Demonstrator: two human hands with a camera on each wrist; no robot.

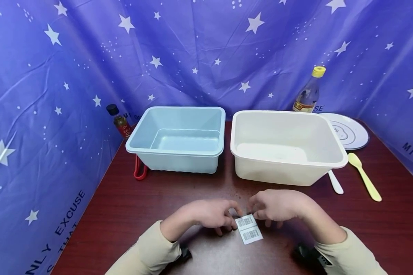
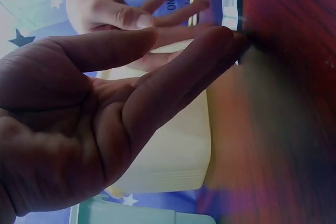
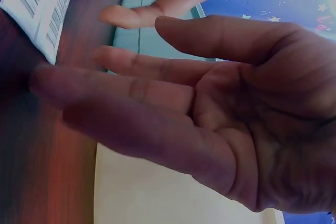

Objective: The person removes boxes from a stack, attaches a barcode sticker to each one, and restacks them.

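A small white sheet printed with two barcodes, creased across its middle, lies on the dark red table in the head view. My left hand is beside its left edge, fingertips right at the paper. Close to the sheet's upper right corner is my right hand, fingers pointing down toward the table. In the left wrist view the left fingers are fairly straight, with the thumb apart from them. The right wrist view shows the right fingers extended, nothing between them and the thumb, with the barcode sheet beyond the fingertips.
A light blue bin and a white bin stand side by side behind the hands. Around them are a dark-capped bottle, a red loop-shaped object, a yellow-capped bottle, a plate, a yellow spoon and a white handle.
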